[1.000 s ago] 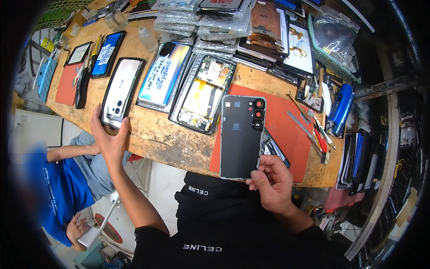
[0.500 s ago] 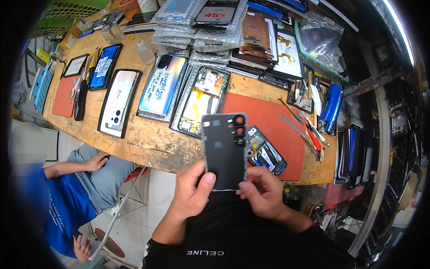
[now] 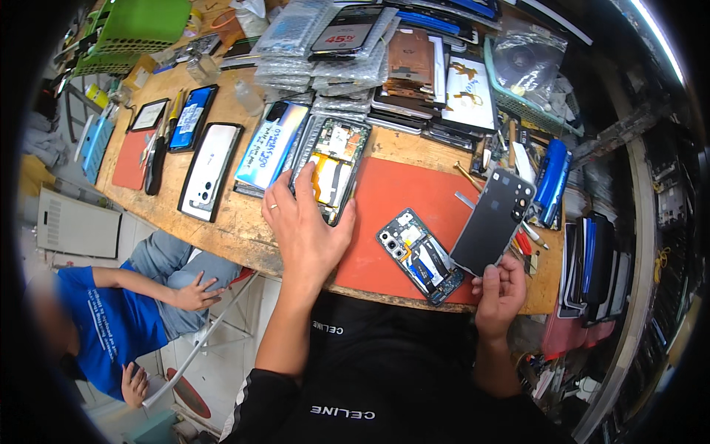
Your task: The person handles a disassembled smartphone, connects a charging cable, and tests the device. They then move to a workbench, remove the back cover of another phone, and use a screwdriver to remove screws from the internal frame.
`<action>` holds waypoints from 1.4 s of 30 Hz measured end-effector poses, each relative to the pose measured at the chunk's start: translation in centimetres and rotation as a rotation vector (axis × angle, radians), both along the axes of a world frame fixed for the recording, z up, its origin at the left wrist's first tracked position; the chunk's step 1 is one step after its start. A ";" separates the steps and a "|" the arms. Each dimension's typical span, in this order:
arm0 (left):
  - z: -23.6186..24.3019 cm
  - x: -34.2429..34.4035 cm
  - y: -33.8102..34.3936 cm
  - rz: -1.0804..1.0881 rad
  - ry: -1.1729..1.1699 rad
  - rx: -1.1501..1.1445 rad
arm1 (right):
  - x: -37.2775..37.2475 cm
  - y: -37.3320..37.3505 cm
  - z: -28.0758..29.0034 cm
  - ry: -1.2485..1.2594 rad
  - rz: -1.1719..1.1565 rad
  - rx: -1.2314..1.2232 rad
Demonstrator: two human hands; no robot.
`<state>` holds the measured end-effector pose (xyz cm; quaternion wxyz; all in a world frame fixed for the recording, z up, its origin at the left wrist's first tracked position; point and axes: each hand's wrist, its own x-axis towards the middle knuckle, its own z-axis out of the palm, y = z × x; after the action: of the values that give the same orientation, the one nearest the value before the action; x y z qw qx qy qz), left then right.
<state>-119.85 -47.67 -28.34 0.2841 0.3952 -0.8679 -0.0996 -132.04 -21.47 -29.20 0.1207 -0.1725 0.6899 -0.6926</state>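
My right hand [image 3: 501,296] pinches the lower edge of a dark phone back cover [image 3: 492,222], which has camera openings in its upper corner. The cover is tilted above the right side of the red mat [image 3: 403,177]. Under its left edge lies an opened phone [image 3: 418,255] with its cameras, flex cables and board exposed. My left hand [image 3: 307,229] reaches over a second opened phone [image 3: 344,144] with a yellow flex cable. Thumb and fingers lie along this phone's two long sides, and the palm hides its lower end.
Left of my left hand lie a shiny blue phone [image 3: 270,152], a white phone [image 3: 209,174] and a screwdriver [image 3: 157,159]. Bubble-wrapped packs [image 3: 340,74] are stacked behind. Blue rolls [image 3: 553,181] and tools lie at right. A person in a blue shirt [image 3: 111,318] sits at left.
The back cover, earlier between both hands in front of me, has moved right in my right hand alone. My left hand let go of it and moved forward to the phone with the yellow flex.
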 end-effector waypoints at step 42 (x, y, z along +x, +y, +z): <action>-1.7 4.4 0.6 -0.177 0.106 -0.069 | -7.3 -14.3 3.9 0.111 0.768 0.334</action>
<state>-115.50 -47.09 -30.05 0.3331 0.3010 -0.8861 -0.1149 -139.38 -35.72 -25.31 0.3588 -0.4322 0.6838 -0.4657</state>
